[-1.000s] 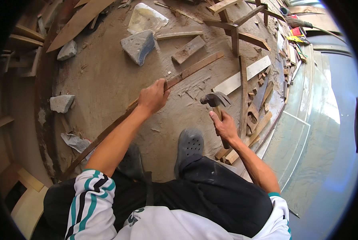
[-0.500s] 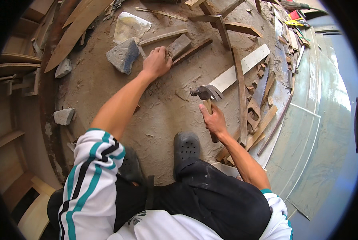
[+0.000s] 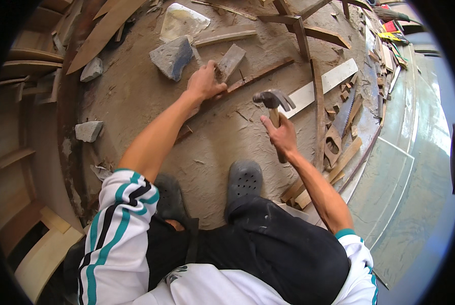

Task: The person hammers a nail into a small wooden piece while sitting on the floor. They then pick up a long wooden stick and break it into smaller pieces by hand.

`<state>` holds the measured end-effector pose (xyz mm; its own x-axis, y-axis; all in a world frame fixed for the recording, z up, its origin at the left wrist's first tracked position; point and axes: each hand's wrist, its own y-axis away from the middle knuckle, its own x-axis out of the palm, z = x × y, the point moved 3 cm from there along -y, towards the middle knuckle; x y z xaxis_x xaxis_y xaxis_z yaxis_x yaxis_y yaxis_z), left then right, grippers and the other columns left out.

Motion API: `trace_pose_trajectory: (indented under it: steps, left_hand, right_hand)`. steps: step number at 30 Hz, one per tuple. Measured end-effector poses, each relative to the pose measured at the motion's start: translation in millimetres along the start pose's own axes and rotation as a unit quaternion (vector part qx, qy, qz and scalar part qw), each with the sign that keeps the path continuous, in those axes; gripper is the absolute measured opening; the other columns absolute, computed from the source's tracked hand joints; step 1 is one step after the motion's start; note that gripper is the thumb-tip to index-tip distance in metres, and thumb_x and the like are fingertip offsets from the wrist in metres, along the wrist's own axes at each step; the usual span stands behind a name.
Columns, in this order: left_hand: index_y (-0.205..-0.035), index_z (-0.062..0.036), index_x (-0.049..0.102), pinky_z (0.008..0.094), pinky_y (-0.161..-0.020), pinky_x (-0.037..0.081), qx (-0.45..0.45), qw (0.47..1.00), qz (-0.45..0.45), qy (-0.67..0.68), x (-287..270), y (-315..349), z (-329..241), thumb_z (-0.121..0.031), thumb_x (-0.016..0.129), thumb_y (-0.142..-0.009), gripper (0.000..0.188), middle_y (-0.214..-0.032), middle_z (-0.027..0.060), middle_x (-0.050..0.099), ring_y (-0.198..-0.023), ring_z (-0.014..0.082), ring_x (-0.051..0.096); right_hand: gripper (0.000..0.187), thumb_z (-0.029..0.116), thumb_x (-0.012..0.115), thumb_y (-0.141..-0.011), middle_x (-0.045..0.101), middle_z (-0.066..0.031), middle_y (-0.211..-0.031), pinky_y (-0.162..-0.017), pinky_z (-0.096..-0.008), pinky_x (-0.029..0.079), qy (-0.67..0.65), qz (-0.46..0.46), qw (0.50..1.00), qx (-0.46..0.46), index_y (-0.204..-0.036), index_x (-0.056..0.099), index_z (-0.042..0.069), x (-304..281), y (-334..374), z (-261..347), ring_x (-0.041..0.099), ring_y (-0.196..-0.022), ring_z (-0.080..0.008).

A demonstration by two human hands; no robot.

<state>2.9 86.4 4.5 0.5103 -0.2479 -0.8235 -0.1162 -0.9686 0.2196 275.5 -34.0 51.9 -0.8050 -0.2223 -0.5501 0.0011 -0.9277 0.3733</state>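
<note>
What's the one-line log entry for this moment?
left hand: at short wood block, grip unclear | right hand: gripping claw hammer | nearby: brown wood strip, grey stone, handsaw

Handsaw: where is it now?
In the head view, the handsaw lies on the right among wood scraps, right of a long wooden strip; the hammer in the right hand is left of both.

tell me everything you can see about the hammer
The hammer is a claw hammer with a dark, metal-looking head on a pale, wooden-looking handle that looks darker at its lower end. The right hand grips the handle. The head points away from the person, its striking face to the left and its curved claw to the right, overlapping the white board in view.
</note>
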Motion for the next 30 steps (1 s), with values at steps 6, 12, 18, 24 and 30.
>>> trace_pose_trajectory:
  steps: [6,12,18,24,30]
  left_hand:
    - [-0.133,-0.0023,0.045,0.0485,-0.095,0.05,-0.08,0.996,-0.038,0.029,2,72,17,-0.037,0.078,-0.078,0.073,-0.121,0.0285,0.061,-0.112,0.0442,0.062]
    - [-0.13,0.0005,0.047,0.0469,-0.093,0.05,-0.172,0.982,-0.023,0.072,1,109,28,-0.051,0.076,-0.082,0.077,-0.123,0.0268,0.061,-0.112,0.0395,0.062]
    - [-0.118,-0.0021,0.056,0.0468,-0.083,0.052,-0.119,0.99,-0.036,-0.061,6,168,41,-0.061,0.072,-0.084,0.07,-0.112,0.0177,0.062,-0.1,0.0349,0.064]
    - [-0.111,-0.0048,0.058,0.045,-0.074,0.054,0.011,0.994,-0.054,-0.091,16,204,72,-0.044,0.072,-0.089,0.048,-0.102,0.0117,0.058,-0.091,0.0323,0.064]
    - [-0.116,-0.0074,0.054,0.0443,-0.069,0.053,0.08,0.993,-0.025,-0.085,-24,224,71,-0.03,0.075,-0.088,0.042,-0.103,0.0129,0.056,-0.085,0.0346,0.064]
  right_hand:
    - [0.039,0.027,0.08,-0.085,0.067,-0.0176,-0.08,-0.07,-0.0394,0.052,0.023,-0.051,0.994,-0.094,-0.11,0.063,0.002,4,-49,12,0.066,-0.074,-0.0289]
    - [0.041,0.017,0.074,-0.086,0.07,-0.0229,-0.095,-0.08,-0.0462,0.051,0.13,0.008,0.966,-0.226,-0.123,0.059,0.006,6,-108,-9,0.067,-0.091,-0.0426]
    - [0.046,0.012,0.072,-0.087,0.068,-0.0267,-0.105,-0.085,-0.0467,0.05,0.19,0.075,0.965,-0.168,-0.13,0.057,0.007,12,-128,-24,0.065,-0.103,-0.0449]
    - [0.036,0.01,0.073,-0.086,0.068,-0.0253,-0.096,-0.08,-0.0475,0.05,0.171,0.082,0.951,-0.245,-0.118,0.058,0.005,5,-123,-12,0.065,-0.097,-0.0458]
    - [0.022,0.01,0.071,-0.086,0.067,-0.0241,-0.088,-0.07,-0.0475,0.05,0.145,0.075,0.939,-0.303,-0.103,0.058,0.005,1,-94,19,0.066,-0.086,-0.044]
